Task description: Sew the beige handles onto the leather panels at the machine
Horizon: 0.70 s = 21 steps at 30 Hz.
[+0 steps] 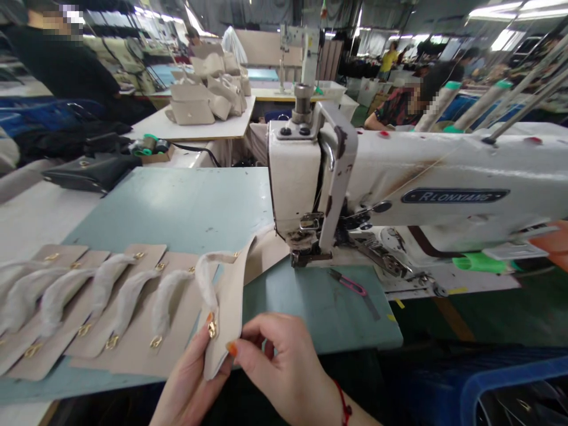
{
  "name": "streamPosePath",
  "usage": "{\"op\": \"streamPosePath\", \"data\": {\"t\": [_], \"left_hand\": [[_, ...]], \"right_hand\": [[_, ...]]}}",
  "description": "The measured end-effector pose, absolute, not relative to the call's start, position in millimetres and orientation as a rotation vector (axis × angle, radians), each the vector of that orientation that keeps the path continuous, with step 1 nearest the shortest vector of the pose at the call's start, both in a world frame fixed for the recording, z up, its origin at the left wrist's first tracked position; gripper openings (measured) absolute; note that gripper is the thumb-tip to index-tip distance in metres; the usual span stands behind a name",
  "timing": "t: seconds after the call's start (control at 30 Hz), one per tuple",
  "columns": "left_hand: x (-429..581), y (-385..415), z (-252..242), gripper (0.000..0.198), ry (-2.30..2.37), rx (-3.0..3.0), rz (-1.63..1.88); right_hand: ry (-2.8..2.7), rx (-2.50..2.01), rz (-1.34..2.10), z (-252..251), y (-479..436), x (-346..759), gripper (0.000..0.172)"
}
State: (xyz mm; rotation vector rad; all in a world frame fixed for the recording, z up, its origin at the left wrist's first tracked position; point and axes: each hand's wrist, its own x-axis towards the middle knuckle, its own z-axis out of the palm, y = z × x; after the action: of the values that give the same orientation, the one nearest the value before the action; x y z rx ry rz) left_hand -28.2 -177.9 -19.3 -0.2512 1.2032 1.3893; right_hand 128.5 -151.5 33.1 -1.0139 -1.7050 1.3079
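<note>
A beige bag panel (228,296) with a wrapped handle (205,278) and gold hardware stands tilted on the table's front edge. My left hand (193,370) is closed on its lower end, thumb near the gold ring (212,327). My right hand (281,355) pinches the panel's right edge with thumb and index finger. The panel's far end runs to another beige piece (265,254) that lies beside the sewing machine head (295,183). To the left, several similar beige panels (177,313) with wrapped handles overlap in a row.
Pink thread snips (348,283) lie on the blue-green tabletop (186,201) below the machine. A black bag (91,171) sits at the back left. Beige bags (193,103) are piled on a farther table. A blue crate (470,378) stands at lower right. Other people sit beyond.
</note>
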Motion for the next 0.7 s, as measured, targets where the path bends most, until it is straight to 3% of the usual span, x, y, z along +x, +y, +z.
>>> {"op": "streamPosePath", "data": {"t": [0.27, 0.5, 0.6, 0.7], "left_hand": [[-32.5, -185.0, -27.0, 0.029, 1.128, -0.327, 1.364], [-31.4, -188.7, -4.3, 0.029, 1.276, -0.206, 1.370], [-41.3, -201.7, -3.7, 0.015, 1.303, -0.195, 1.313], [-50.8, -226.0, -7.9, 0.013, 1.216, -0.140, 1.189]], "right_hand": [[-1.694, -1.009, 1.379, 35.6, -153.1, 123.8, 0.017], [-1.464, -0.805, 1.838, 31.9, -157.1, 128.7, 0.018], [-1.584, -0.724, 1.678, 32.1, -162.0, 138.6, 0.022], [-1.828, -0.729, 1.161, 35.8, -163.6, 149.9, 0.041]]}}
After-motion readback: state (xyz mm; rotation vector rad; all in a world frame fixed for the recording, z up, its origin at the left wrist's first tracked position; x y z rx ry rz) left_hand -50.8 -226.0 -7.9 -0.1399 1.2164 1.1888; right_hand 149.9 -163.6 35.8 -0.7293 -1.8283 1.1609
